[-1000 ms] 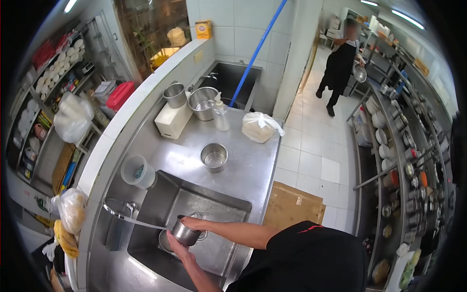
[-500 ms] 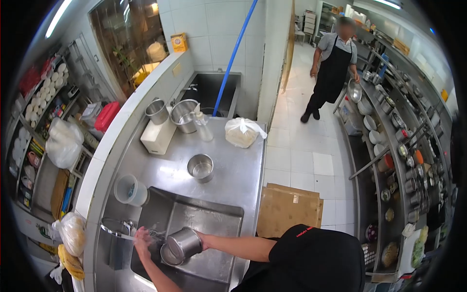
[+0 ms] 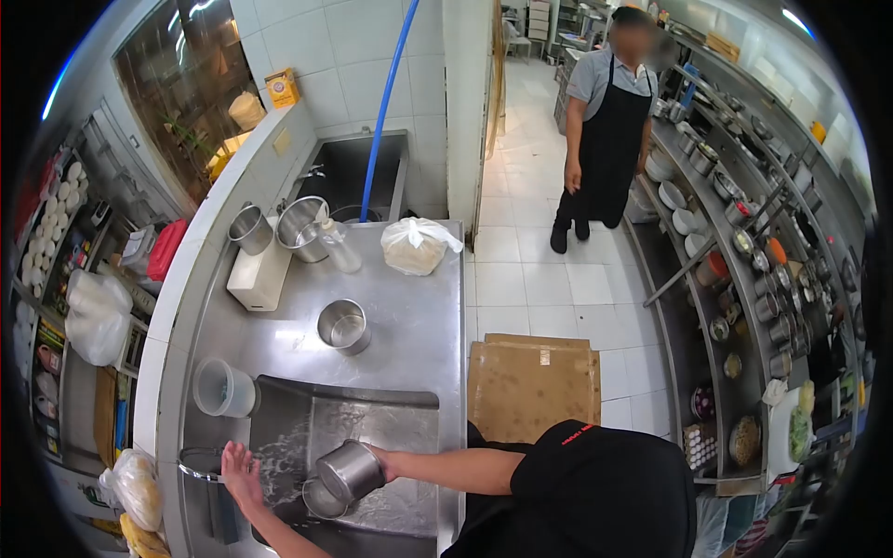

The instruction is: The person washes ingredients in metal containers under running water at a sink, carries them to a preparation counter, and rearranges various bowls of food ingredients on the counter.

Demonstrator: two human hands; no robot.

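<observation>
My right hand (image 3: pixel 389 464) grips a metal pot (image 3: pixel 350 471), tilted over the steel sink (image 3: pixel 372 409). Beneath its left side a second round metal container (image 3: pixel 324 500) sits in the basin. My left hand (image 3: pixel 243 476) is raised beside the curved faucet (image 3: pixel 200 465) with its fingers spread and nothing in them. Water splashes into the basin just right of that hand. On the counter behind the sink stands another metal pot (image 3: pixel 343 326).
A translucent bucket (image 3: pixel 223 388) stands left of the sink. Farther back are a spray bottle (image 3: pixel 339 246), a tied plastic bag (image 3: pixel 416 247) and a white box (image 3: pixel 259 277). A person in a black apron (image 3: pixel 609 130) stands in the aisle beside shelves of pots (image 3: pixel 744 279).
My left hand has left the pot and moved left to the faucet, its fingers now spread. The view has shifted. The other person has come closer, and the bowl they held no longer shows.
</observation>
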